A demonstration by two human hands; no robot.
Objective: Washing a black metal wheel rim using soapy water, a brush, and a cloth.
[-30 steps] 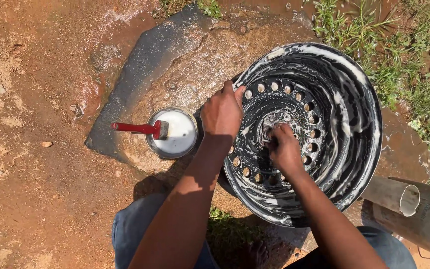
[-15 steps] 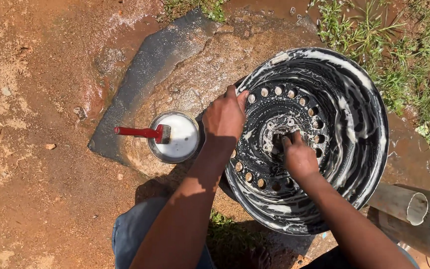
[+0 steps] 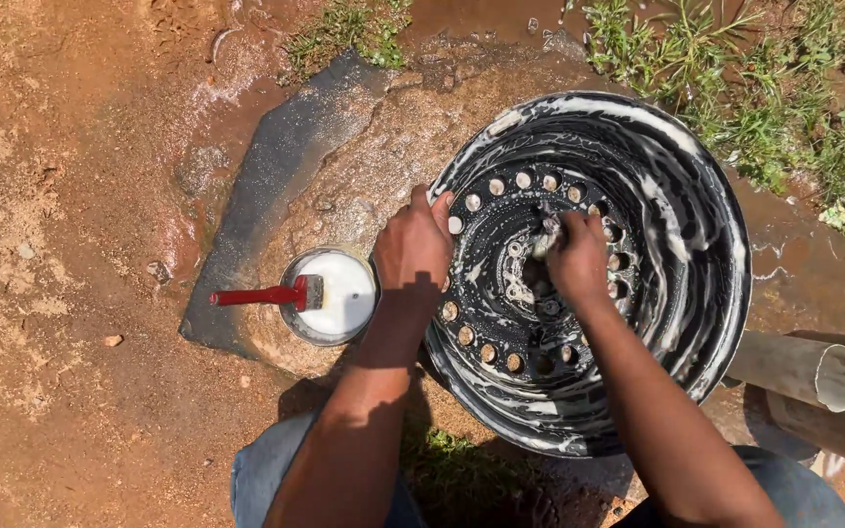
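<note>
One black steel wheel rim (image 3: 628, 284), soap-slick, likely heavy and rigid, lying on wet ground beside a small soapy bowl (image 3: 330, 293): left hand (image 3: 413, 244) curls its fingers over the rim's near-left edge, the surest hold; right hand (image 3: 577, 259) pinches a rag (image 3: 547, 233) at the hub.

Outdoor yard: red dirt ground (image 3: 70, 391), grass patches (image 3: 794, 108), puddled muddy water (image 3: 471, 15).

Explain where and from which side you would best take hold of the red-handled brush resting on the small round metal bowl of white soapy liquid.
Probably grip the red-handled brush by its bare handle, coming from the left. The handle juts out flat past the rim of the small round metal bowl over the ground, while the bristle head sits over the white liquid, and the left hand crowds the bowl's right side.
</note>
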